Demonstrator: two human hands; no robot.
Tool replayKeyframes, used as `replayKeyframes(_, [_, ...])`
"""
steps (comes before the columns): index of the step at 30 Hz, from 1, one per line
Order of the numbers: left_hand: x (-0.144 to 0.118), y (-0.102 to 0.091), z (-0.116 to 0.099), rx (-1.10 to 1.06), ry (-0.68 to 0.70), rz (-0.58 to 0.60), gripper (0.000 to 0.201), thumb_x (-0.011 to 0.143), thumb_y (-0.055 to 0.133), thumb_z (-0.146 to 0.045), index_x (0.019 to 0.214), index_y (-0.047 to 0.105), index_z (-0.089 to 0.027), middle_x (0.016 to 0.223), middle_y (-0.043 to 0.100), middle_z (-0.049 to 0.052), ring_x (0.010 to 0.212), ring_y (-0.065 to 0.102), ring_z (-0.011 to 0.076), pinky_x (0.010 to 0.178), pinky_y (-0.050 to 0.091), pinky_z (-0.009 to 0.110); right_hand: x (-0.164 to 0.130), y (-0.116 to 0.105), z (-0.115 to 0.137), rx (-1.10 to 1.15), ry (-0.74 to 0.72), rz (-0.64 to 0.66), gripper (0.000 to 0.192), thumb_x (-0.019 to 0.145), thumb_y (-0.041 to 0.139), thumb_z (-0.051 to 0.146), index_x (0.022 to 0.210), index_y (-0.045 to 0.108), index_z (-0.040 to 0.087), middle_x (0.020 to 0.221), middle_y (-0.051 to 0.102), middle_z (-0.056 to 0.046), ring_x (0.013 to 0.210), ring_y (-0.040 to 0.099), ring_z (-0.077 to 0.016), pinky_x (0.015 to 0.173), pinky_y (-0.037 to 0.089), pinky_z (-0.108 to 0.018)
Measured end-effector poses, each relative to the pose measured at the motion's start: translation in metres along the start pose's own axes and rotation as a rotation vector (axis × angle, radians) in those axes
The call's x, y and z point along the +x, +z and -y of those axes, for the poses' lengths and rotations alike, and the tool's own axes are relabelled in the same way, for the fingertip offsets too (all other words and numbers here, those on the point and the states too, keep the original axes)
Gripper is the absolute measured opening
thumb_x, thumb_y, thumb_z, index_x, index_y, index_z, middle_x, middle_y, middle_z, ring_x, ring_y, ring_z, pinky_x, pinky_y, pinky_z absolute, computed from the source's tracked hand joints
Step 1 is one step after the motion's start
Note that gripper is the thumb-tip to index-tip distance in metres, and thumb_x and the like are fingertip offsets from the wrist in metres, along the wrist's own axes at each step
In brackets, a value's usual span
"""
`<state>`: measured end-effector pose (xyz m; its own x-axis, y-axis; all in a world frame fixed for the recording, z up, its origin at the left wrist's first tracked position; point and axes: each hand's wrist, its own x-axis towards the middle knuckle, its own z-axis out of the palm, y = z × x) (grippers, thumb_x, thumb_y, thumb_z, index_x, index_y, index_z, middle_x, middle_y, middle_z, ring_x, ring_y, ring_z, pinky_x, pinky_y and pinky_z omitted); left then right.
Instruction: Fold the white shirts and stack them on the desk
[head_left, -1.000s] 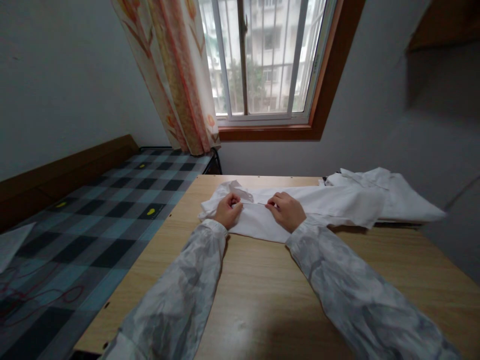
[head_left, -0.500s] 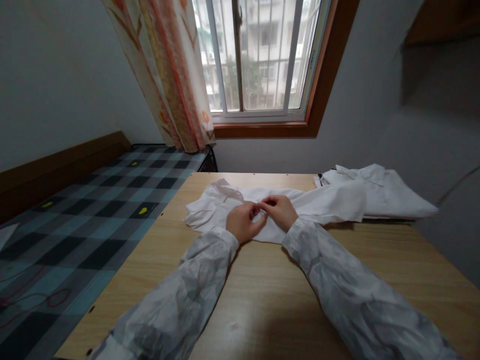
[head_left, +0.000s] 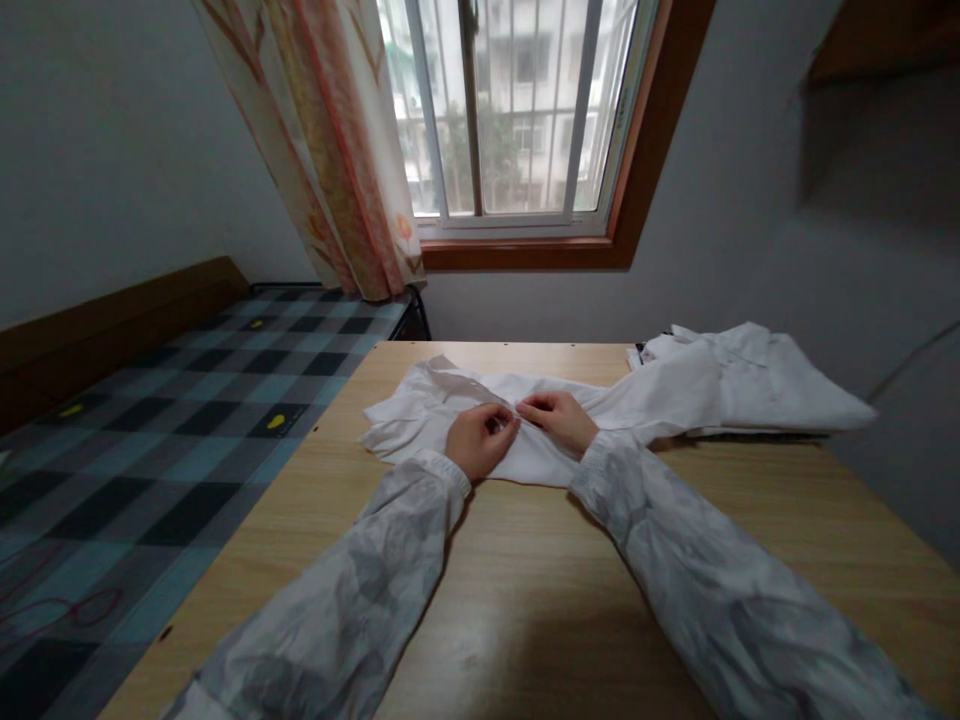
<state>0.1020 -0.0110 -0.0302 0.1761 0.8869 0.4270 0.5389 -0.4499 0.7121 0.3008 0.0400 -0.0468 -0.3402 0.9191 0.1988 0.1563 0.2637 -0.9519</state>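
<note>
A white shirt (head_left: 420,415) lies spread across the far half of a wooden table (head_left: 525,590). My left hand (head_left: 480,440) and my right hand (head_left: 559,420) meet at the middle of the shirt's front, fingertips almost touching. Both pinch the white fabric along its front opening. What sits between the fingertips is too small to make out. Both arms wear pale grey patterned sleeves.
A second white garment (head_left: 757,380) lies on the table's far right corner. A bed with a checked blue and black cover (head_left: 150,440) stands along the table's left edge. A flowered curtain (head_left: 330,150) and a barred window (head_left: 510,110) are behind.
My hands, apart on the shirt one second ago, have come together at its middle. The shirt's left part has been drawn a little to the left and bunched.
</note>
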Motion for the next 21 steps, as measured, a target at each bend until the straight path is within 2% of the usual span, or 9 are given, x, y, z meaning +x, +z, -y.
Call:
replayKeyframes(5, [0.003,-0.002,-0.003,-0.063,0.026,0.034,0.013,0.09,0.069,-0.028,0.08,0.072,-0.02,0.076,0.071,0.002,0.07,0.061,0.0169,0.067,0.046,0.029,-0.001,0.001,-0.002,-0.021,0.007,-0.008,0.04,0.084,0.073,0.058,0.084,0.076,0.018,0.07,0.069,-0.001,0.065,0.058,-0.0163,0.06,0.046,-0.028])
replayKeyframes(13, [0.002,-0.003,-0.006,-0.096,0.077,0.042,0.013,0.092,0.064,-0.027,0.081,0.066,-0.02,0.076,0.066,0.001,0.071,0.057,0.0161,0.067,0.044,0.029,0.002,0.006,-0.008,-0.126,-0.048,-0.028,0.039,0.089,0.065,0.058,0.084,0.072,0.02,0.076,0.067,-0.001,0.073,0.058,-0.0178,0.067,0.045,-0.03])
replayKeyframes(21, [0.002,-0.007,-0.01,-0.106,0.118,0.067,0.013,0.093,0.064,-0.029,0.084,0.065,-0.02,0.081,0.067,0.003,0.075,0.059,0.0179,0.07,0.046,0.03,0.001,-0.002,0.001,-0.017,-0.012,0.045,0.046,0.084,0.073,0.065,0.086,0.074,0.019,0.078,0.07,-0.002,0.072,0.059,-0.0168,0.063,0.045,-0.027])
